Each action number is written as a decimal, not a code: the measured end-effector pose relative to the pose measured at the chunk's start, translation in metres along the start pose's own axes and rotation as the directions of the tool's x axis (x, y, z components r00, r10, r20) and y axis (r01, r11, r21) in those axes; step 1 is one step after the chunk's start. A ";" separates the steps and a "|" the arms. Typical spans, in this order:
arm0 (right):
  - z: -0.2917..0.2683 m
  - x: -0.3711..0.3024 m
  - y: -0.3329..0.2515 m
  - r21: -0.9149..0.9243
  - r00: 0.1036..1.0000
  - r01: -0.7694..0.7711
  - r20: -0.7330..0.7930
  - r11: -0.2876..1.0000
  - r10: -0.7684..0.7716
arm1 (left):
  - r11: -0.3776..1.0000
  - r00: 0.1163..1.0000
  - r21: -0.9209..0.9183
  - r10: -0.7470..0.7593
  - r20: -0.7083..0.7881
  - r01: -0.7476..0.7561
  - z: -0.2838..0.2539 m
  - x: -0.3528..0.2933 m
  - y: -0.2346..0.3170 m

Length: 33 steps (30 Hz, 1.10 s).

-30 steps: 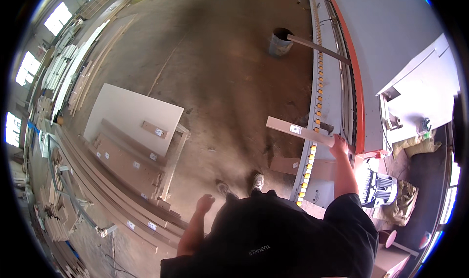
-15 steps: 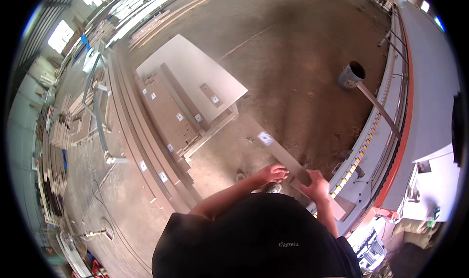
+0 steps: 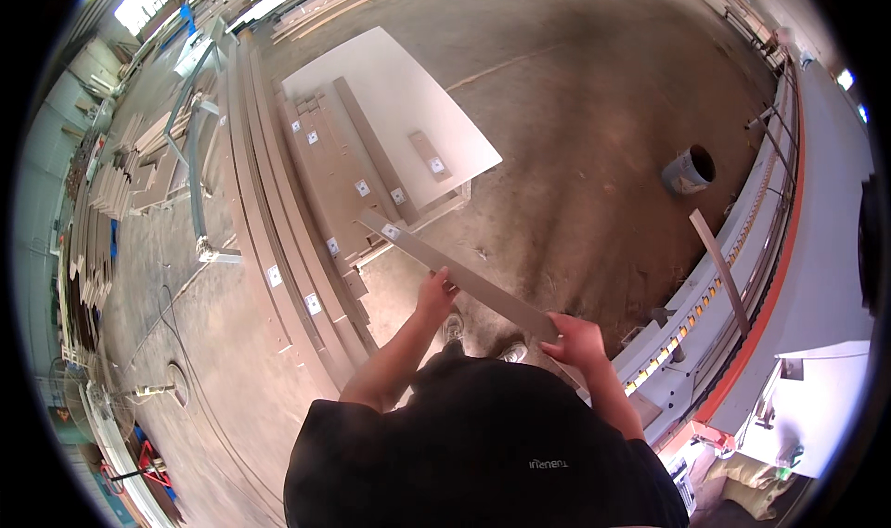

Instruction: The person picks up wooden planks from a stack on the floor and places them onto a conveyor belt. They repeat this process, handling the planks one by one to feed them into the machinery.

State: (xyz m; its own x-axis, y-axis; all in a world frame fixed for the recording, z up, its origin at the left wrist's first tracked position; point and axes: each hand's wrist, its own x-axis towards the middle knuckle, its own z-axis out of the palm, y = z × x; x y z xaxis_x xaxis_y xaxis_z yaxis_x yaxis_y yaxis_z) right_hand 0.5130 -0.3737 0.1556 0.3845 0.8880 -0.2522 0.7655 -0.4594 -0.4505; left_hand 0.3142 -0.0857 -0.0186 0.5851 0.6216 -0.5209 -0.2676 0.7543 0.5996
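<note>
A long, narrow brown board (image 3: 483,289) with a white label at its far left end is held across the front of my body. My left hand (image 3: 436,292) grips its near edge, left of the board's middle. My right hand (image 3: 574,337) is closed around its right end. The board's labelled end reaches over the near edge of a stack of brown panels (image 3: 327,161). Under that stack lies a wide white board (image 3: 445,138), with a short labelled brown strip (image 3: 429,155) on it.
To my right runs a long machine (image 3: 691,310) with a row of yellow pieces and an orange edge. Another narrow board (image 3: 720,270) sticks out from it. A grey bucket (image 3: 689,171) stands on the floor beyond. Long brown boards (image 3: 278,222) lie left of the stack, beside a metal frame (image 3: 197,185).
The held board has swung left, its labelled end now near the stack. My left hand, open beside it before, has moved left and taken hold of it. My right hand shifted slightly left.
</note>
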 end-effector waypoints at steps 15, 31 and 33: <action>0.075 0.073 -0.055 0.226 0.957 0.133 0.225 0.965 -0.185 | 0.631 0.831 0.764 0.347 -0.436 0.137 -0.076 -0.030 0.026; 0.099 -0.054 0.014 0.280 0.867 -0.497 0.201 0.821 0.456 | 0.174 0.640 0.862 0.604 -0.475 0.475 -0.146 0.215 0.162; 0.102 -0.072 0.006 0.277 0.829 -0.559 0.203 0.781 0.521 | 0.126 0.650 0.832 0.566 -0.507 0.540 -0.102 0.212 0.167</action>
State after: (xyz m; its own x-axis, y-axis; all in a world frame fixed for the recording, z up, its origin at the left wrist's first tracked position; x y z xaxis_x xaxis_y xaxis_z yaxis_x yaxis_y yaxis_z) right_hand 0.4374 -0.4422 0.0841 0.6131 0.4923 -0.6178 0.2398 -0.8611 -0.4483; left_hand 0.3154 0.1939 -0.0911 -0.1593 0.9381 -0.3075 0.9192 0.2546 0.3005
